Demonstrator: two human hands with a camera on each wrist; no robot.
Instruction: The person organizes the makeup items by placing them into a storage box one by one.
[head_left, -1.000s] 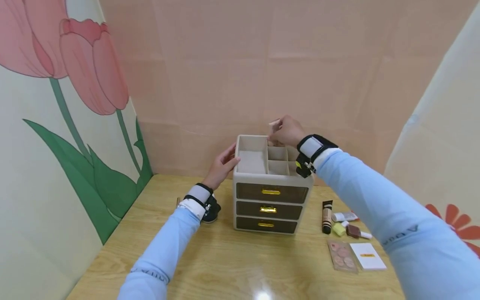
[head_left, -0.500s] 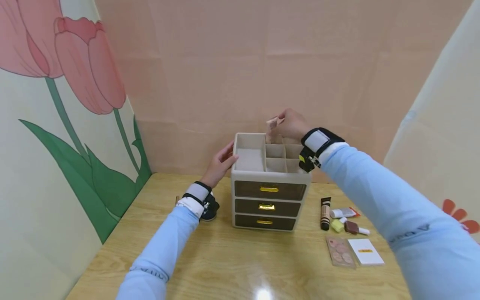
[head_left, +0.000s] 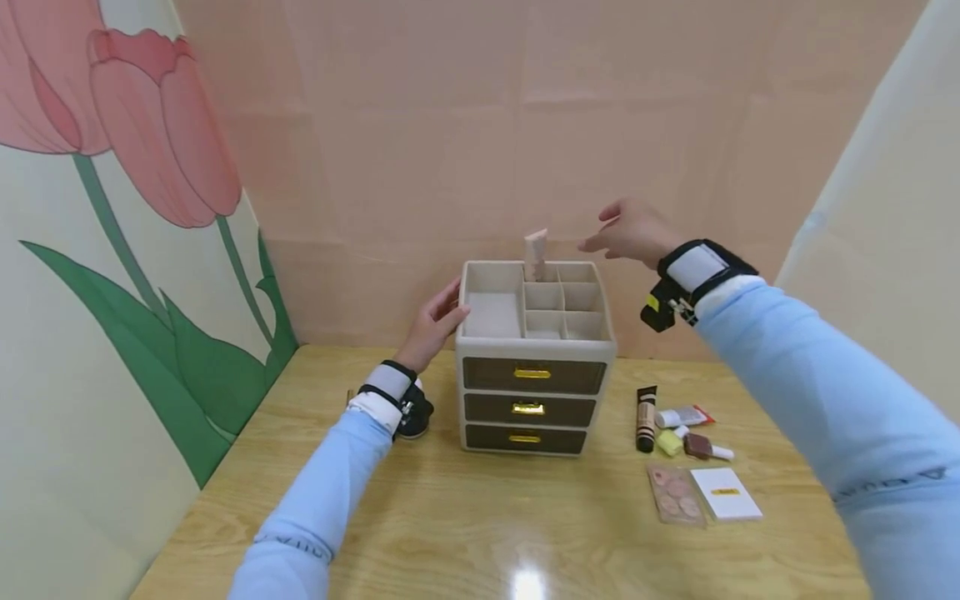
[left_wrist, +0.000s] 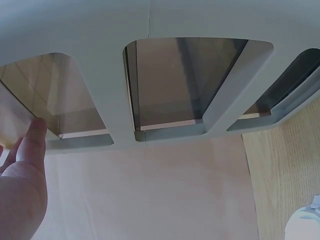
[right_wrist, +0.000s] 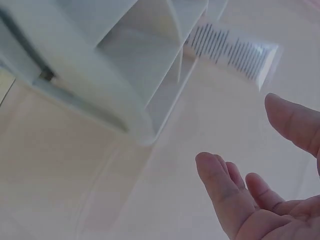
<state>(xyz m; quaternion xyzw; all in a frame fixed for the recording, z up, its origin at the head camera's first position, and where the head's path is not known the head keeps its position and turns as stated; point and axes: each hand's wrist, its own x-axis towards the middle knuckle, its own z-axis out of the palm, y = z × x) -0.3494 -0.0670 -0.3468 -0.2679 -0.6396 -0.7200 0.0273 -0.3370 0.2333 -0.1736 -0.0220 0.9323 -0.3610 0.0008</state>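
A beige cosmetics organizer (head_left: 536, 350) with several dark drawers and gold handles stands on the wooden table. One pale pink squeeze tube (head_left: 535, 254) stands upright in its back small compartment, beside the large left one; the right wrist view shows the printed lines on this tube (right_wrist: 232, 50). My left hand (head_left: 433, 327) rests against the organizer's left side, the thumb by the upper rim. Up and to the right of the tube, my right hand (head_left: 633, 233) is apart from everything, thumb and fingers spread and holding nothing.
Right of the organizer lie a black-and-beige tube (head_left: 646, 419), a white tube (head_left: 684, 416), a yellow-green bottle (head_left: 670, 442) and a brown nail polish bottle (head_left: 697, 446). Nearer are a makeup palette (head_left: 675, 496) and a white square box (head_left: 726, 493). Items behind my left wrist are mostly hidden.
My right hand has let go of the pink tube, which now stands in the compartment, and has moved up and to the right. The left hand stays at the organizer's side.
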